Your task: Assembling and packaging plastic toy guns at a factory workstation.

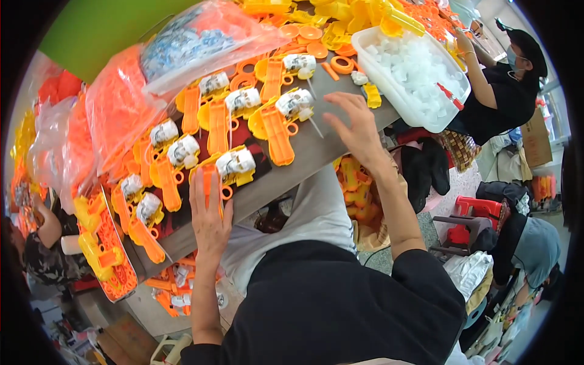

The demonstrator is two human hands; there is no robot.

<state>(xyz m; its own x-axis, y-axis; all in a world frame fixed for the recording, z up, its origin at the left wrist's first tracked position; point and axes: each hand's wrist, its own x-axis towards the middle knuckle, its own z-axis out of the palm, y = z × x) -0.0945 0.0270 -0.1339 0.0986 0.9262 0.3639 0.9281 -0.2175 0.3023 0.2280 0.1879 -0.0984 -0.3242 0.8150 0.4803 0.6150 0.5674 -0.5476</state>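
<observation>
Several half-built toy guns lie in rows along the grey table (286,182), with orange grips, yellow bodies and printed white drums. My left hand (210,210) lies over the orange grip of the nearest toy gun (236,162), fingers stretched out along it and thumb apart. My right hand (359,131) is held out at the table's near edge with its fingers spread and nothing in them. Closest to it is another toy gun (278,135), from which a thin grey rod points toward the hand.
A white tub (420,118) of translucent white pieces stands to the right. At the left are clear bags of orange parts (121,91) and an orange-filled tray (115,286). Yellow parts (347,18) are heaped behind. A co-worker (511,91) works at the far right.
</observation>
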